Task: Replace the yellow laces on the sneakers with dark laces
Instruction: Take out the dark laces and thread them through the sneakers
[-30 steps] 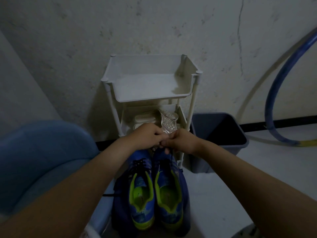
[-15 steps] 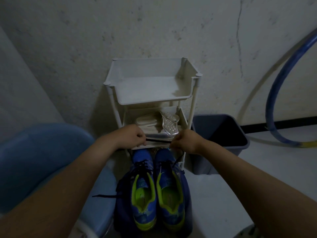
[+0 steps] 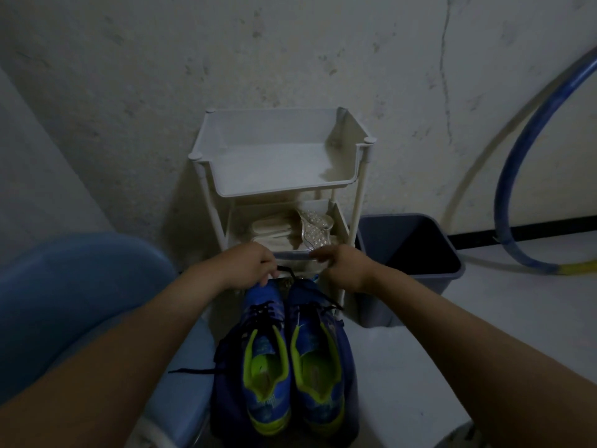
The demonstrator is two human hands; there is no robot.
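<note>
Dim cracked plaster backs a white shelf rack (image 3: 277,193). Before it sit two blue sneakers (image 3: 268,299), toes toward the rack. The left hand (image 3: 248,266) pinches a dark lace (image 3: 285,270), probably to draw it taut. The right hand (image 3: 342,266) curls nearby, its hold unclear.

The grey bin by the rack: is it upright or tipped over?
Upright. The bin stands on the floor beside the white rack, its open mouth facing up; contents too dark to tell.

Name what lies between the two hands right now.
Head view: a dark lace juts from the left hand into the gap toward the right hand; behind it is the white rack's lower shelf rim.
</note>
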